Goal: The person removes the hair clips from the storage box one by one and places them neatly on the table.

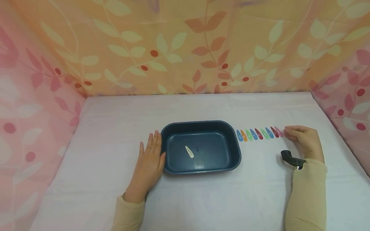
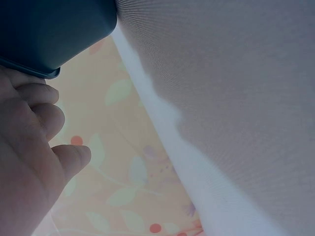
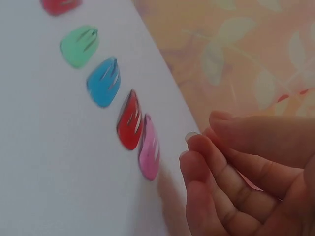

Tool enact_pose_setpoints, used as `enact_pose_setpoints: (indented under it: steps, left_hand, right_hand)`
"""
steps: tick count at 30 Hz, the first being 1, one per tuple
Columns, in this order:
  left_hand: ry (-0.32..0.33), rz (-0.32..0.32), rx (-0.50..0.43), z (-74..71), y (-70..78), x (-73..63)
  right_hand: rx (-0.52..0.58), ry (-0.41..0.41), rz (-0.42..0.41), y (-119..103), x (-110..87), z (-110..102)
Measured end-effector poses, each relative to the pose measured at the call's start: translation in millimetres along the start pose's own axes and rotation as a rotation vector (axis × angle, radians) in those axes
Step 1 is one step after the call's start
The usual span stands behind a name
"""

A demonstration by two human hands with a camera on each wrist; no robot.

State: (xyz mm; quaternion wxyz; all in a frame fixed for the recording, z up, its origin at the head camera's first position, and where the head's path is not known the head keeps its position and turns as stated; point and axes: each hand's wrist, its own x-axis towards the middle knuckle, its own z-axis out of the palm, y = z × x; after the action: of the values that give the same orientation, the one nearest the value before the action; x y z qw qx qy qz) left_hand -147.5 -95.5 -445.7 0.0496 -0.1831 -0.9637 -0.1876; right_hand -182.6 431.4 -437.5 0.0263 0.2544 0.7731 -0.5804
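A dark blue rectangular tray (image 1: 198, 170) stands mid-table with one white snap hair clip (image 1: 189, 151) inside. My left hand (image 1: 148, 162) rests along its left side, fingers straight and pointing away, thumb near the rim. To the tray's right runs a row of colourful snap hair clips, from a blue clip (image 1: 239, 135) to a pink clip (image 1: 278, 132). My right hand (image 1: 307, 141) is at the row's right end, thumb and fingertips close together beside the pink clip (image 3: 149, 152). I cannot tell whether those fingertips hold anything.
A white cloth (image 1: 208, 202) covers the table. Floral curtains (image 1: 185, 48) hang behind it and on both sides. A black device (image 1: 293, 159) sticks out from the right sleeve, just over the cloth.
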Motion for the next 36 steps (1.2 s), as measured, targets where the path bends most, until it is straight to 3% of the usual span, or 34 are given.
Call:
enact_pose_setpoints:
  steps: [5, 10, 20, 23, 31, 36]
  left_hand:
    - [-0.002, -0.001, 0.000, -0.8, 0.7, 0.0]
    - [0.004, 0.001, 0.009, -1.6, 1.3, -0.5]
    - [0.001, 0.001, 0.006, -2.3, 1.7, -0.9]
    - [0.002, 0.001, 0.003, -2.1, 1.7, -0.6]
    - [0.002, -0.001, -0.007, -2.4, 2.6, 0.4]
    - [0.000, -0.004, -0.005, -3.1, 2.5, 0.0]
  right_hand:
    - [0.208, -0.077, -0.075, -9, -5.9, 3]
    - [0.317, -0.194, -0.121, -20, -12.1, 10]
    - [0.375, -0.300, -0.223, -43, -25.3, 33]
    - [0.346, -0.325, -0.247, -50, -29.0, 41]
    - [0.000, -0.255, -0.295, -64, -36.0, 59]
    - [-0.054, -0.276, -0.344, -67, -40.4, 70]
